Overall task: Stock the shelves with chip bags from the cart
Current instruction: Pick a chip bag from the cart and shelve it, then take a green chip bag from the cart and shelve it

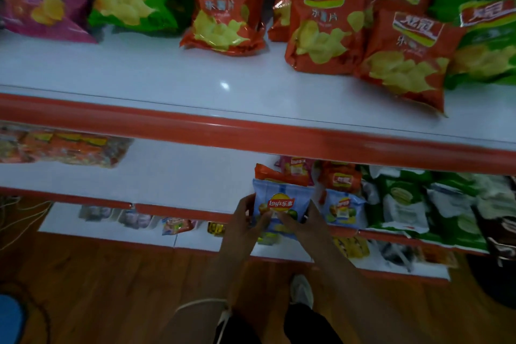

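- Grip: left hand (245, 220) and right hand (303, 222) both closed on the lower half of one light-blue chip bag (282, 201), one hand per side edge, thumbs on the front face.
- Bag position: upright, at the front of the middle shelf (181, 176), lower edge at or over the red shelf lip (178, 208); cannot tell whether it rests on the shelf.
- Handling, judged: very light, air-filled, soft film; contents brittle. Film likely slippery. Hold by side seams or bottom corners; do not squeeze the middle.
- Just beside, to the right: a second blue bag (344, 209), standing. Behind both: orange-red bags (339, 179) and a pink one (297, 169), close-packed.
- Further right: green and white bags (402, 204), some slumped over the lip.
- Obstruction, judged: the rear row limits how deep the held bag goes; a push could topple neighbours.
- Open shelf space lies to the left of the grip.
- Top shelf (139, 78): red bags (324, 25), green, magenta; well apart.
- Cart not in view.
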Tool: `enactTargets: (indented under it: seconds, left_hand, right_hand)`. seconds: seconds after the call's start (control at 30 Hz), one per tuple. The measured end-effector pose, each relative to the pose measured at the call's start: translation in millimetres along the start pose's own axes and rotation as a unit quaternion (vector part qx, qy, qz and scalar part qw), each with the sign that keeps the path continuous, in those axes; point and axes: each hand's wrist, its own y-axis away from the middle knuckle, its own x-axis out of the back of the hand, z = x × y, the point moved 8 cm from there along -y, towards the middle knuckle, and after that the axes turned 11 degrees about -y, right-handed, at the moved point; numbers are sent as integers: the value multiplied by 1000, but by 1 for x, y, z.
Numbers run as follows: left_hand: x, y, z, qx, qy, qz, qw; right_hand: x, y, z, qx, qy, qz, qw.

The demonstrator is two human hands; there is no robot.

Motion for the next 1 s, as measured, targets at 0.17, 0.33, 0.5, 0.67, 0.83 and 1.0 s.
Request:
enactTargets:
  seconds: [0.17, 0.33, 0.5, 0.67, 0.83, 1.0]
  left_hand:
    - [-48, -44, -15, 12, -19, 16, 1000]
    - [-81, -84, -33, 12, -85, 30, 996]
    - [-97, -103, -37, 4, -98, 26, 995]
    - [-101, -111, -48, -3, -126, 6, 992]
    - [-86, -94, -39, 20, -127, 0, 992]
    - [-35, -45, -22, 99, -88, 35, 991]
  right_hand:
    - [33, -47, 15, 33, 31, 24, 999]
    - [59, -93, 60, 30, 30, 66, 997]
    - [65, -114, 85, -14, 37, 80, 996]
    - [74, -116, 91, -72, 12, 94, 993]
    - [74, -96, 72, -96, 4, 97, 991]
    - [57, -69, 45, -103, 38, 87, 990]
